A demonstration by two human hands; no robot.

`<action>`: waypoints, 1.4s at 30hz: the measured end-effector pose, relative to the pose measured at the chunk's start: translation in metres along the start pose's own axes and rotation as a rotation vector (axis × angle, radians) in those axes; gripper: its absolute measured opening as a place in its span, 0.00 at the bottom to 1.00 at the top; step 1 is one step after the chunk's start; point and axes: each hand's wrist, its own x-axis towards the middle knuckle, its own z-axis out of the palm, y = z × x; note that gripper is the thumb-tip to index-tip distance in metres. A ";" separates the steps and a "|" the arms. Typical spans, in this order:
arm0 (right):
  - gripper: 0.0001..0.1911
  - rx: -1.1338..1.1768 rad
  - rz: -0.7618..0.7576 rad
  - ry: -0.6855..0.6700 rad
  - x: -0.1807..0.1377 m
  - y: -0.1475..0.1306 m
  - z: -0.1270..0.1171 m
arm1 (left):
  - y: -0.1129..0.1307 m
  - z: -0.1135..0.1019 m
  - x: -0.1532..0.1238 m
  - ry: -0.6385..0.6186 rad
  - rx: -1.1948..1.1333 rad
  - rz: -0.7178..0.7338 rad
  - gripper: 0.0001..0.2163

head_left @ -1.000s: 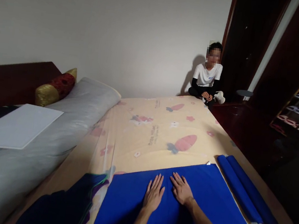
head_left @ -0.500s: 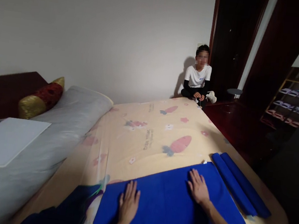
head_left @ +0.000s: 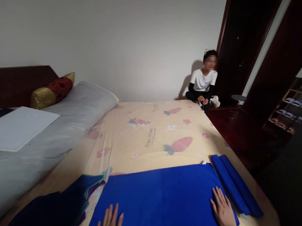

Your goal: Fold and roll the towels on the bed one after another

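Observation:
A blue cloth (head_left: 162, 194) lies spread flat on the bed near me, a small white tag at its far edge. My left hand (head_left: 110, 224) rests on the cloth's near left part, fingers stretched out, cut off by the bottom of the view. On the right, my right hand (head_left: 223, 209) lies flat at the cloth's right edge, its fingers spread. Beside it are two rolled blue cloths (head_left: 237, 185), lying side by side. To the left of the spread cloth sits a pile of dark cloths (head_left: 55, 204) with green and purple edges.
The bed (head_left: 149, 127) has a cream sheet with carrots and flowers. A grey bedding roll (head_left: 78, 118), a white board (head_left: 18, 129) and a red-gold cushion (head_left: 55, 91) are at left. A person (head_left: 203, 82) sits beyond the far corner, near a stool (head_left: 238, 98) and a shoe rack (head_left: 290, 109).
My left hand has slid nearer to me and left along the cloth. My right hand has moved right and nearer, to the cloth's edge. The seated person's head has turned.

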 end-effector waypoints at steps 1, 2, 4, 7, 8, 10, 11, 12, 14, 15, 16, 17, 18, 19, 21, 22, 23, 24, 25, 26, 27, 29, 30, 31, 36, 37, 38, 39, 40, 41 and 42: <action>0.33 -0.012 0.022 0.010 -0.006 0.013 -0.001 | -0.018 0.000 0.002 -0.017 0.002 -0.051 0.29; 0.33 -0.021 0.039 0.020 -0.010 0.021 -0.002 | -0.030 -0.001 0.004 -0.024 -0.001 -0.091 0.29; 0.32 -0.030 0.062 0.052 -0.014 0.019 -0.001 | -0.037 -0.004 0.004 -0.014 -0.008 -0.127 0.29; 0.31 0.003 0.030 0.088 -0.013 -0.024 0.001 | 0.000 -0.013 -0.002 0.068 0.003 -0.034 0.28; 0.30 0.036 -0.011 0.071 -0.012 -0.046 0.002 | 0.021 -0.016 -0.006 0.100 0.002 0.044 0.28; 0.29 0.127 -0.126 -0.010 -0.010 -0.096 0.005 | 0.071 -0.018 -0.018 0.108 -0.042 0.242 0.27; 0.28 0.171 -0.181 -0.058 -0.010 -0.121 0.007 | 0.097 -0.017 -0.025 0.103 -0.079 0.320 0.26; 0.28 0.208 -0.224 -0.103 -0.010 -0.145 0.010 | 0.122 -0.013 -0.032 0.100 -0.120 0.381 0.26; 0.28 0.262 -0.295 -0.203 -0.010 -0.183 0.015 | 0.163 -0.004 -0.047 0.087 -0.186 0.501 0.26; 0.29 0.276 -0.323 -0.245 -0.009 -0.194 0.017 | 0.177 0.001 -0.053 0.083 -0.206 0.544 0.26; 0.29 0.283 -0.346 -0.274 -0.008 -0.200 0.018 | 0.186 0.005 -0.057 0.078 -0.219 0.577 0.26; 0.28 0.280 -0.357 -0.286 -0.006 -0.200 0.019 | 0.189 0.009 -0.060 0.072 -0.224 0.595 0.26; 0.28 0.268 -0.351 -0.280 -0.005 -0.193 0.018 | 0.187 0.012 -0.061 0.064 -0.222 0.599 0.26; 0.27 0.248 -0.325 -0.259 -0.003 -0.180 0.017 | 0.178 0.013 -0.059 0.053 -0.213 0.582 0.26; 0.28 0.183 -0.222 -0.184 -0.001 -0.140 0.013 | 0.144 0.012 -0.051 0.036 -0.173 0.478 0.25; 0.28 0.143 -0.159 -0.142 -0.002 -0.115 0.010 | 0.119 0.011 -0.045 0.031 -0.146 0.385 0.25; 0.29 0.105 -0.099 -0.094 -0.004 -0.090 0.007 | 0.092 0.010 -0.038 0.037 -0.115 0.269 0.26; 0.30 0.071 -0.046 -0.046 -0.007 -0.065 0.005 | 0.063 0.009 -0.032 0.050 -0.093 0.130 0.27; 0.32 0.043 -0.005 -0.006 -0.010 -0.042 0.003 | 0.034 0.009 -0.027 0.036 -0.083 -0.001 0.28; 0.33 0.026 0.014 0.017 -0.015 -0.022 0.001 | 0.007 0.008 -0.023 0.024 -0.082 -0.129 0.28; 0.34 0.016 0.023 0.033 -0.019 -0.007 0.001 | -0.017 0.008 -0.020 0.032 -0.085 -0.209 0.29; 0.35 0.002 0.033 0.053 -0.025 0.009 0.002 | -0.046 0.007 -0.017 0.037 -0.090 -0.243 0.29; 0.35 -0.004 0.044 0.066 -0.027 0.009 0.003 | -0.051 0.006 -0.017 0.040 -0.092 -0.252 0.29; 0.34 -0.010 0.058 0.080 -0.027 0.005 0.005 | -0.048 0.004 -0.016 0.047 -0.092 -0.263 0.29; 0.30 0.051 -0.043 0.047 -0.009 -0.067 0.018 | 0.045 -0.001 -0.015 0.245 -0.084 -0.005 0.26; 0.29 0.081 -0.108 0.010 -0.002 -0.088 0.020 | 0.071 0.000 -0.014 0.261 -0.089 0.144 0.26; 0.28 0.112 -0.180 -0.032 0.007 -0.108 0.022 | 0.098 0.001 -0.012 0.263 -0.097 0.258 0.26; 0.27 0.146 -0.255 -0.077 0.016 -0.129 0.024 | 0.123 0.002 -0.010 0.253 -0.107 0.358 0.26; 0.27 0.179 -0.333 -0.126 0.026 -0.148 0.026 | 0.147 0.005 -0.007 0.234 -0.118 0.458 0.27; 0.28 0.210 -0.409 -0.175 0.037 -0.164 0.029 | 0.167 0.007 -0.002 0.215 -0.129 0.537 0.27; 0.30 0.234 -0.471 -0.219 0.048 -0.177 0.031 | 0.185 0.009 0.003 0.191 -0.137 0.600 0.28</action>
